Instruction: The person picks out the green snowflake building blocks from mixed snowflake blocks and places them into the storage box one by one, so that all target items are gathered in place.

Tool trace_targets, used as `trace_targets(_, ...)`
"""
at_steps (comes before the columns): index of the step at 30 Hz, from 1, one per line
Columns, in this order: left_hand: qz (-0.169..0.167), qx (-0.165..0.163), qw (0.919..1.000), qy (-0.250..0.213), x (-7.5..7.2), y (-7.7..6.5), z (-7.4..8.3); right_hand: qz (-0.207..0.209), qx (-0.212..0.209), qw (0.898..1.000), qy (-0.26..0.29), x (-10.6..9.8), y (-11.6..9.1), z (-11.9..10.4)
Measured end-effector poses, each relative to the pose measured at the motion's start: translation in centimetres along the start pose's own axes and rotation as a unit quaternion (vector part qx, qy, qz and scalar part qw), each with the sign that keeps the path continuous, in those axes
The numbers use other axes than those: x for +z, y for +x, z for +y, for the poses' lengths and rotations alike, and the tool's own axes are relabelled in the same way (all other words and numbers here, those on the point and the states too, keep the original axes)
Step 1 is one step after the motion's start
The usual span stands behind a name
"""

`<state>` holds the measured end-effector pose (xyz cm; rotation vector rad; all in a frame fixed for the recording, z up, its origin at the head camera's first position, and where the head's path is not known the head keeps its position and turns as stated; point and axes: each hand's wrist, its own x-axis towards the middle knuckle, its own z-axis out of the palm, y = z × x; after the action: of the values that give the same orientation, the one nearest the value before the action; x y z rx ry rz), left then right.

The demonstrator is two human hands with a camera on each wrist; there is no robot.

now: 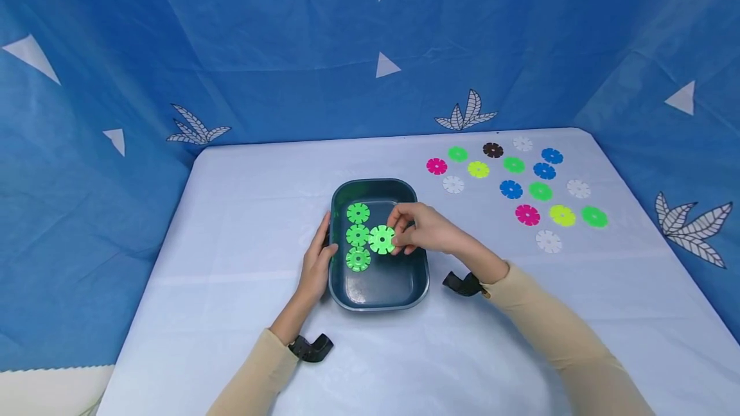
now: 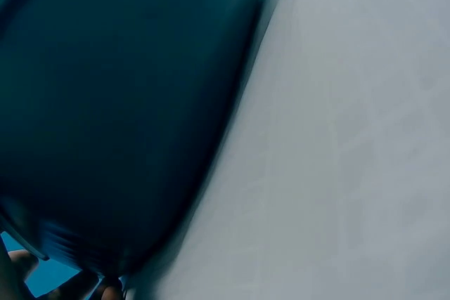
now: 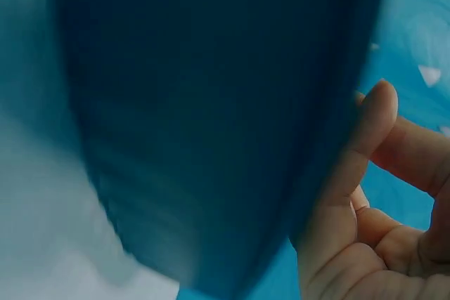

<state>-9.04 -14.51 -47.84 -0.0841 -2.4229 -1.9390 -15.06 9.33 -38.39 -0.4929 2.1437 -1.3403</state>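
My right hand (image 1: 424, 228) pinches a light green notched plastic disc (image 1: 382, 239) between thumb and fingers, over the dark teal tray (image 1: 378, 308). Inside that tray three green discs (image 1: 358, 235) form a column along the left side. With its thumb at the rim and its fingers along the outer wall, my left hand (image 1: 317, 268) holds the tray's left side. The left wrist view shows fingertips low beside the tray wall (image 2: 133, 117). In the right wrist view the tray's outer wall (image 3: 204, 124) hides the pinched disc, while my thumb and fingers (image 3: 380, 114) show beside it.
Notched discs in several colours lie spread at the table's back right, among them a brown one (image 1: 493, 150), a blue one (image 1: 511, 189), a pink one (image 1: 528, 215) and a white one (image 1: 548, 241). A blue patterned cloth (image 1: 324, 95) hangs behind the white table (image 1: 243, 210).
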Motion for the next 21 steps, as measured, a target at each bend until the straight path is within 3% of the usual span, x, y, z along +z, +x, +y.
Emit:
trace_targets(10,-0.002,0.002,1.0,-0.004,0.0,0.0,0.0,-0.089,0.012,0.995,-0.051,4.1,1.2,0.5)
trace_targets(21,-0.004,0.0,1.0,-0.001,-0.2,0.0,0.0,-0.12,0.013,0.99,-0.072,6.0,1.8,1.7)
